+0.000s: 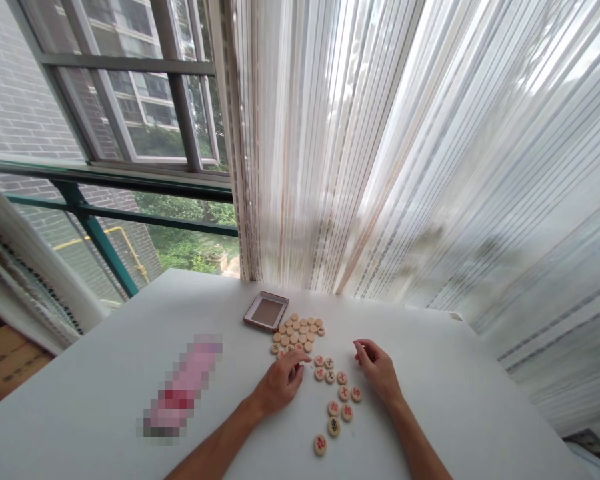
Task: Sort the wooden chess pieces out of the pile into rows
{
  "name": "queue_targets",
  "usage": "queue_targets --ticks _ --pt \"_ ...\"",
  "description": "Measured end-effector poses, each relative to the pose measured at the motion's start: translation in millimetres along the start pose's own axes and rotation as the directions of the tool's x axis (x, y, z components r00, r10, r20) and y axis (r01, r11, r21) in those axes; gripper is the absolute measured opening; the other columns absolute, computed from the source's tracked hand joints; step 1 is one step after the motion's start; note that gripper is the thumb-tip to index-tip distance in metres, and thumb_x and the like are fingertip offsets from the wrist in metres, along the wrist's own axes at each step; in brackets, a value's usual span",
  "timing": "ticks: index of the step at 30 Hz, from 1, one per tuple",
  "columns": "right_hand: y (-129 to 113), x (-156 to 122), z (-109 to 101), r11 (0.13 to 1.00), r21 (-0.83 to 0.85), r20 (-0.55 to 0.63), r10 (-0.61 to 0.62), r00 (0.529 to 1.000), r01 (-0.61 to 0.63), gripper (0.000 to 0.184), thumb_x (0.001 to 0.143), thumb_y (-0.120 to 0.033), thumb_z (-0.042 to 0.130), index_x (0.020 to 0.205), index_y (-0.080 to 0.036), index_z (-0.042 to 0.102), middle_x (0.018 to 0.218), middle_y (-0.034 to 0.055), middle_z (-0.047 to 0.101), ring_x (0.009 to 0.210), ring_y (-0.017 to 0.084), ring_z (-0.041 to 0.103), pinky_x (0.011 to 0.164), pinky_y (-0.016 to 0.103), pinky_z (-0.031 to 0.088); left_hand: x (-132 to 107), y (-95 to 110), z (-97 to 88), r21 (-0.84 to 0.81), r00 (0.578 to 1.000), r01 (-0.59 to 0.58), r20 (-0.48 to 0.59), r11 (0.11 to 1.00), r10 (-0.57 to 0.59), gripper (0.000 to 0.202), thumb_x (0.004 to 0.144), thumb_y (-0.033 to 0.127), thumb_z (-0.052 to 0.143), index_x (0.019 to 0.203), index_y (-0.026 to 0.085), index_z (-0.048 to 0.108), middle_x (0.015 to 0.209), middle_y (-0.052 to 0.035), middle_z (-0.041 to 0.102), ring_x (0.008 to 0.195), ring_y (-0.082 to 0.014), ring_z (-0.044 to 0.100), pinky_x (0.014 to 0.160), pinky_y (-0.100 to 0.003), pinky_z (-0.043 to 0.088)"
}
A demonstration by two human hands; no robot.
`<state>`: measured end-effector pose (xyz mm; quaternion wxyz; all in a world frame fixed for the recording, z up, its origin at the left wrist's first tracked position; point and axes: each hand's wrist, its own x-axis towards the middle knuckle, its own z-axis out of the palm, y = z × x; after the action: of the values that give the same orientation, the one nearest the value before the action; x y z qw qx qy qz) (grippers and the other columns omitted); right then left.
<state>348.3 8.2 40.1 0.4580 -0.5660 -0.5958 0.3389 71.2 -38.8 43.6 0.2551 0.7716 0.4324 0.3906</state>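
Xiangqi pieces, round and of pale wood, lie on a white table. My left hand (280, 385) is over the table, its index finger stretched out to the right, beside a few face-up pieces partly covered by the hand; nothing shows in its fingers. To the right of the pieces, my right hand (377, 369) rests with loosely bent fingers, apart from them and with nothing visible in it. Between the hands lie face-up pieces with red or black characters, such as a red piece (334, 407) and a black piece (334, 427). A red piece (320, 445) lies nearest me.
Behind my left hand lies a cluster of mostly blank-side-up pieces (296, 326). A shallow box part (267, 311) touches or nearly touches that cluster. A pixelated pink item (185, 387) is on the table at left. Striped sheer curtains (320, 167) and an open window (145, 113) stand behind.
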Motion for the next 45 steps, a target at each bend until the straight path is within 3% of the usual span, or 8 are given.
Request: queue_targets --ticks 10,20,24,26,31,37,45 --pt "0 -1 3 0.996 -0.09 0.016 -0.01 1.0 0.011 0.046 0.087 -0.059 0.052 0.097 -0.018 0.069 0.067 0.0037 0.066 0.064 0.02 0.062 0.063 0.029 0.048 3 2 -3.6 -0.024 0.998 0.068 -0.001 0.997 -0.068 0.026 0.094 0.023 0.043 0.111 0.021 0.063 0.102 -0.0052 0.066 0.078 -0.0143 0.061 0.078 -0.027 0.051" --pt "4 0 4 0.995 -0.1 -0.002 0.003 1.0 -0.003 0.046 0.086 -0.059 0.053 0.098 -0.018 0.07 0.068 0.0036 0.067 0.064 0.02 0.062 0.064 0.028 0.049 2 3 -4.5 -0.055 0.996 0.082 -0.036 0.995 -0.084 0.023 0.093 0.023 0.044 0.102 0.02 0.064 0.099 -0.0058 0.068 0.087 -0.0165 0.062 0.084 -0.028 0.05" --pt "6 0 4 0.995 -0.1 -0.008 0.008 1.0 -0.009 0.046 0.085 -0.059 0.052 0.097 -0.018 0.07 0.067 0.0032 0.067 0.065 0.02 0.063 0.065 0.029 0.049 2 1 -4.3 -0.055 0.993 0.087 -0.076 0.995 -0.091 0.023 0.093 0.023 0.044 0.103 0.02 0.064 0.097 -0.0054 0.068 0.08 -0.0148 0.062 0.075 -0.025 0.051" --pt "5 0 4 0.994 -0.106 -0.011 0.006 1.0 -0.007 0.045 0.086 -0.059 0.053 0.098 -0.019 0.07 0.068 0.0031 0.067 0.065 0.02 0.063 0.065 0.028 0.049 5 2 -8.4 -0.034 0.994 0.069 -0.086 0.997 -0.072 0.023 0.093 0.023 0.044 0.105 0.02 0.064 0.098 -0.0056 0.068 0.077 -0.0141 0.061 0.07 -0.024 0.05" --pt "3 -1 3 0.992 -0.128 -0.004 0.006 1.0 -0.006 0.048 0.085 -0.061 0.052 0.099 -0.018 0.069 0.068 0.0042 0.067 0.065 0.021 0.063 0.064 0.03 0.05 26 4 -34.6 0.066 0.992 0.057 -0.118 0.996 -0.049 0.021 0.092 0.023 0.048 0.106 0.02 0.064 0.098 -0.005 0.068 0.085 -0.0161 0.062 0.082 -0.028 0.05" --pt "4 0 3 0.99 -0.14 0.012 0.001 1.0 0.0 0.053 0.084 -0.065 0.05 0.098 -0.018 0.07 0.069 0.0049 0.069 0.064 0.021 0.064 0.065 0.031 0.05 65 7 -57.4 0.15 1.0 0.024 -0.02 0.988 -0.021 0.02 0.09 0.02 0.053 0.104 0.019 0.067 0.101 -0.0046 0.069 0.096 -0.0178 0.062 0.091 -0.03 0.048" --pt "3 -1 3 0.993 -0.117 0.014 -0.007 1.0 0.009 0.052 0.084 -0.063 0.051 0.1 -0.017 0.069 0.07 0.0054 0.069 0.065 0.021 0.064 0.066 0.03 0.05 88 11 -40.9 0.228 0.988 -0.058 0.155 0.972 0.022 0.02 0.089 0.027 0.058 0.105 0.019 0.068 0.099 -0.0045 0.07 0.093 -0.0179 0.062 0.087 -0.029 0.048"
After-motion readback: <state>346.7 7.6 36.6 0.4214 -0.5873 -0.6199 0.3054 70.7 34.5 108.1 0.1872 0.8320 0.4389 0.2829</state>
